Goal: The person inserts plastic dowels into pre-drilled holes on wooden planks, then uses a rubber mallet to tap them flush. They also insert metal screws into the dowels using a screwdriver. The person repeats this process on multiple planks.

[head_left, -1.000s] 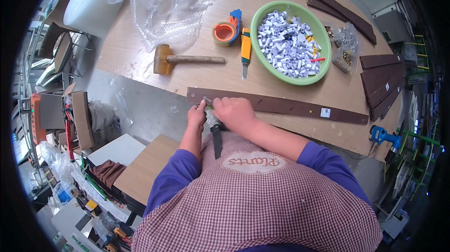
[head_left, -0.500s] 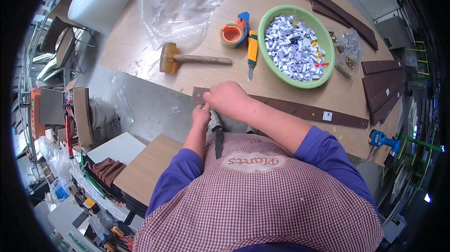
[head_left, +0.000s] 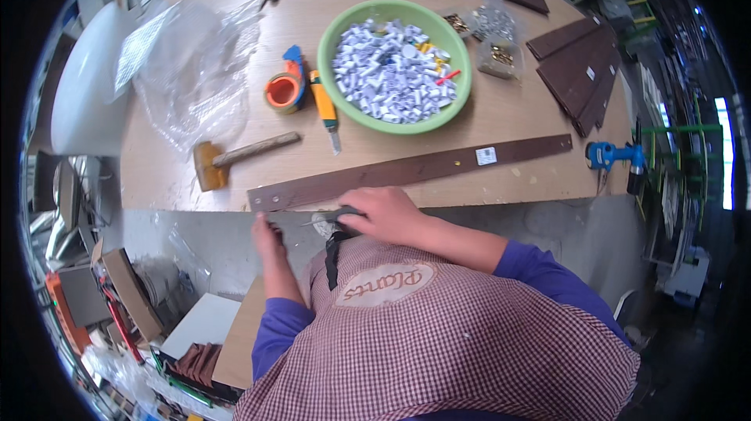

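A long dark brown board (head_left: 375,174) lies along the near edge of the table, with two round fittings at its left end and a white label towards its right. My right hand (head_left: 386,216) is closed around the black handle of a screwdriver (head_left: 349,212). Its thin shaft points left, just off the board's near edge. By the board's left end is my left hand (head_left: 268,238), fingers bent together; what they hold, if anything, is partly hidden. Beyond the board lie a wooden-handled mallet (head_left: 211,165) with an amber head and a yellow utility knife (head_left: 323,102).
A green basin (head_left: 461,96) of white plastic pieces stands mid-table, beside an orange-and-blue tape dispenser (head_left: 282,91). Bags of metal fittings (head_left: 498,55), more brown boards (head_left: 583,80) and a blue power drill (head_left: 614,156) are on the right. Bubble wrap (head_left: 184,69) covers the left.
My hands have moved apart: the right has drawn away from the board's left end and the screwdriver now shows in it. The whole view has turned, so the table sits differently.
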`<move>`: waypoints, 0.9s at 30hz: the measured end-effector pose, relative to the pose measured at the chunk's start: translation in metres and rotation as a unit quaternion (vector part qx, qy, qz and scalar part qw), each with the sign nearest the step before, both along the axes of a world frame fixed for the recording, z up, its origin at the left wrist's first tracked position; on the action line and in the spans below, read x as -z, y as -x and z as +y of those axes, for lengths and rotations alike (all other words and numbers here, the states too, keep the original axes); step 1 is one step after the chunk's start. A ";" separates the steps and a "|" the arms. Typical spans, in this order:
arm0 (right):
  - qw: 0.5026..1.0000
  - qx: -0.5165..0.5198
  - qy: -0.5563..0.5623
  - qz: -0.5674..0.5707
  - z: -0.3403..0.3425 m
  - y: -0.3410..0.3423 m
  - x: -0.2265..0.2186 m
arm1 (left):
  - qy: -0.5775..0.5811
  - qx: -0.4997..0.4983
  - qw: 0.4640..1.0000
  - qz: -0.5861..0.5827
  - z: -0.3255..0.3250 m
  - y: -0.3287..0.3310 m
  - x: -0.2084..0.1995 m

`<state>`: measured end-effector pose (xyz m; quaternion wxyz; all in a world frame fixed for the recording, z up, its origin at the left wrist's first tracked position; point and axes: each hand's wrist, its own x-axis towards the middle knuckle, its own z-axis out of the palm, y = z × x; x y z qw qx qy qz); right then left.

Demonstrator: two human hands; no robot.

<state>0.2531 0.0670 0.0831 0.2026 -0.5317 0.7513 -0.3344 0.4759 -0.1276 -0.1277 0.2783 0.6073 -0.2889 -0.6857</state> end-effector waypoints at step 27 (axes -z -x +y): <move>0.942 0.254 -0.124 0.183 0.222 0.148 0.018 | 0.042 0.361 0.927 0.095 0.169 0.229 -0.049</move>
